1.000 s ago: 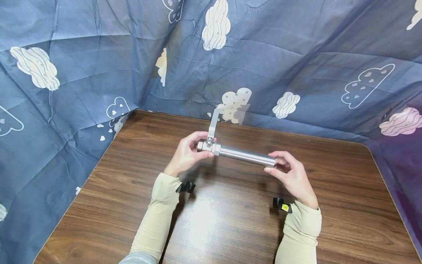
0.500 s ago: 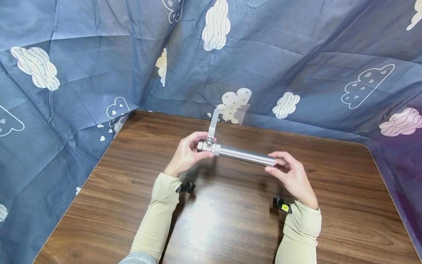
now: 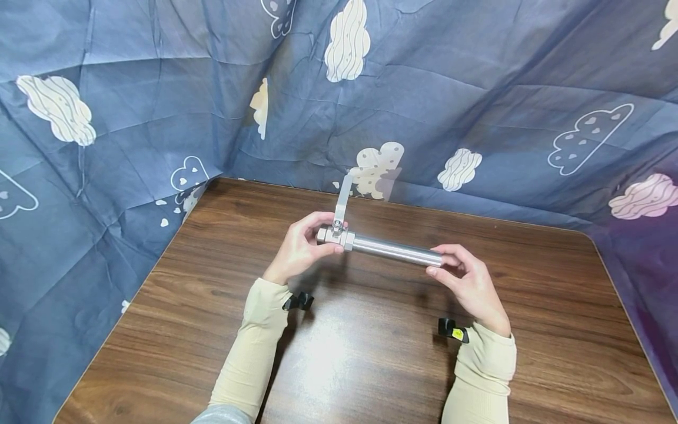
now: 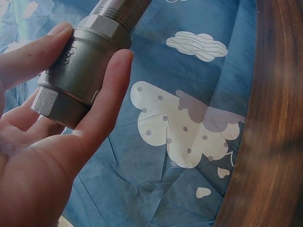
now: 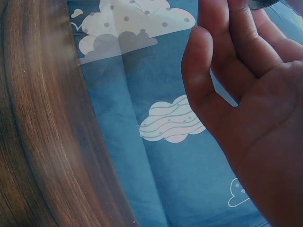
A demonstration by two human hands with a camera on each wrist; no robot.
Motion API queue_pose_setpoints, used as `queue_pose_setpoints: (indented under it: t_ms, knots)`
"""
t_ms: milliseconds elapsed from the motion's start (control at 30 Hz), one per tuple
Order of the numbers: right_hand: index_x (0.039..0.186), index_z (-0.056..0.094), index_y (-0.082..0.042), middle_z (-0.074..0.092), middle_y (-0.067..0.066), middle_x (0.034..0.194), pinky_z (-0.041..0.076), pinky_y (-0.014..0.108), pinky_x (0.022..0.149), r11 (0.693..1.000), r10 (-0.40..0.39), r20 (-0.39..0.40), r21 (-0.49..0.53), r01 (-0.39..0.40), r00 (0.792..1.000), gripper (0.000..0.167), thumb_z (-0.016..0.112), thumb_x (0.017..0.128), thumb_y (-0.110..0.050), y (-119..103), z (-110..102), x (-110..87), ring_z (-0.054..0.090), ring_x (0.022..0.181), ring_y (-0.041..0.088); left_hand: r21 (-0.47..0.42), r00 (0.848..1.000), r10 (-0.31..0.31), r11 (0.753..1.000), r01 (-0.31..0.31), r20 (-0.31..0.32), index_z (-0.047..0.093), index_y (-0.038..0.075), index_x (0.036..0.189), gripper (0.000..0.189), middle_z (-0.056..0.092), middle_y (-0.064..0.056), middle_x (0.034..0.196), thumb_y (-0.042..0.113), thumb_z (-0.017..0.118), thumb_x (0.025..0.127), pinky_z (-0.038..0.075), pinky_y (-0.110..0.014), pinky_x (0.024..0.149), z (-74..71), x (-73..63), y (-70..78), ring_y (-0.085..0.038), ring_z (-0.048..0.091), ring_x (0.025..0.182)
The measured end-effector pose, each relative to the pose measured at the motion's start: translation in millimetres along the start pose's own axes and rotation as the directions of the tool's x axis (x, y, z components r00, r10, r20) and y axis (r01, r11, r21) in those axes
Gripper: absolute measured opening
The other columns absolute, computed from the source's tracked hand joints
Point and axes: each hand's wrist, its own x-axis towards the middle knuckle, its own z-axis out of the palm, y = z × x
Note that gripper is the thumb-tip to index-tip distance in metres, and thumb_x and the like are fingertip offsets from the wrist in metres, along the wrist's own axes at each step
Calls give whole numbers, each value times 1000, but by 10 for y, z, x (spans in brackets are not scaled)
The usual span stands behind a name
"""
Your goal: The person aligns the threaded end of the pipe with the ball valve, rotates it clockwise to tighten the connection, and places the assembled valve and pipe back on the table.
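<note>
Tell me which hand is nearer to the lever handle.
Left. The left hand grips the valve body at the base of the lever handle; the right hand holds the metal tube at its far end, away from the lever.

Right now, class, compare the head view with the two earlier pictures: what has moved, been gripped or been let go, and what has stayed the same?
Nothing has visibly moved, been taken hold of or let go. The left hand still grips the valve, the right hand still holds the far end of the metal tube, and the lever still points toward the curtain.
</note>
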Motion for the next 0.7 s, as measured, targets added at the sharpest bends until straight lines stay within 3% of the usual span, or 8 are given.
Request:
queue_pose_setpoints:
  t_ms: [533,700]
  knots:
    - [115,63,-8,68,-24,85,45,16,67,999,47,-5,14,-47,999,31,72,86,-6,-42,2,-9,61,75,0,14,1000,0,1000,0,-7,58,-5,117,51,67,-26,114,-11,77,70,53,-20,81,7,2,2,-9,65,92]
    - [114,62,-5,69,-22,84,47,15,65,999,27,1,18,-27,1000,28,69,87,-4,-39,-7,-8,63,73,1,19,1000,6,1000,-6,-6,58,-5,116,50,67,-26,114,-11,78,70,53,-20,81,11,3,7,-10,65,92]
